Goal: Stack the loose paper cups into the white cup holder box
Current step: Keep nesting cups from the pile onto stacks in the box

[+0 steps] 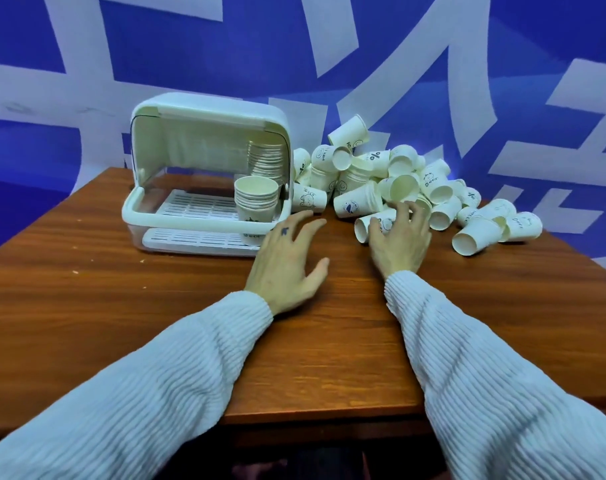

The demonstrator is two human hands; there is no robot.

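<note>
The white cup holder box [140, 206] stands open at the table's back left, its lid raised. Inside at the right, a short stack of cups [256, 199] stands in front of a taller stack [267, 157]. A heap of loose paper cups [391, 181] lies to the right of the box. My right hand [398, 240] rests on a lying cup [372, 225] at the heap's front edge, fingers curled over it. My left hand [287, 261] hovers over the wood in front of the box's right corner, fingers spread, empty.
The brown wooden table [121, 306] has its front edge near my forearms. A blue and white patterned wall rises close behind the box and the heap. Loose cups [478, 233] spill toward the table's right edge.
</note>
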